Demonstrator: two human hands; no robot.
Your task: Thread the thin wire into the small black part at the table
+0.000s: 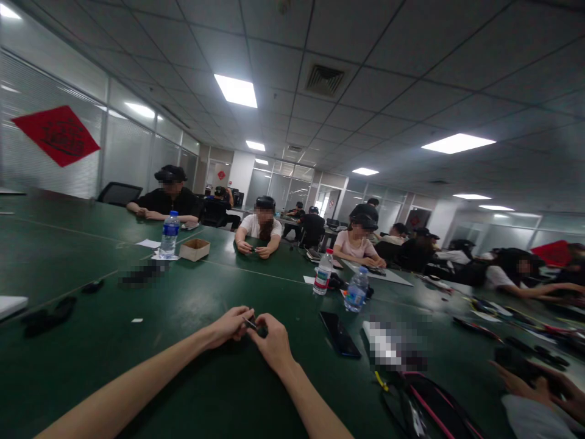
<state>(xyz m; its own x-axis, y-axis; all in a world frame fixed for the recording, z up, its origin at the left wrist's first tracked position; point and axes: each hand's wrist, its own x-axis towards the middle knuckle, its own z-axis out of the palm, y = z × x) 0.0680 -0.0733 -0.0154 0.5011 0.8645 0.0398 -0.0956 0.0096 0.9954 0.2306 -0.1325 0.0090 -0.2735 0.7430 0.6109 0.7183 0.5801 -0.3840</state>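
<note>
My left hand (228, 327) and my right hand (274, 342) meet over the green table (192, 378) in front of me. Between the fingers is a small dark piece with a thin shiny rod (250, 324), too small to name. The fingers of both hands are closed around it, and its dark rounded end (262, 331) shows by my right hand. My fingers hide the rest. A black phone (339, 334) lies to the right of my right hand.
Water bottles (169, 235) and a small cardboard box (194, 249) stand farther back. At right lie a black and pink bag (439, 402) and a co-worker's hands (530, 384). Several people sit around the table. Dark items (50, 317) lie at left.
</note>
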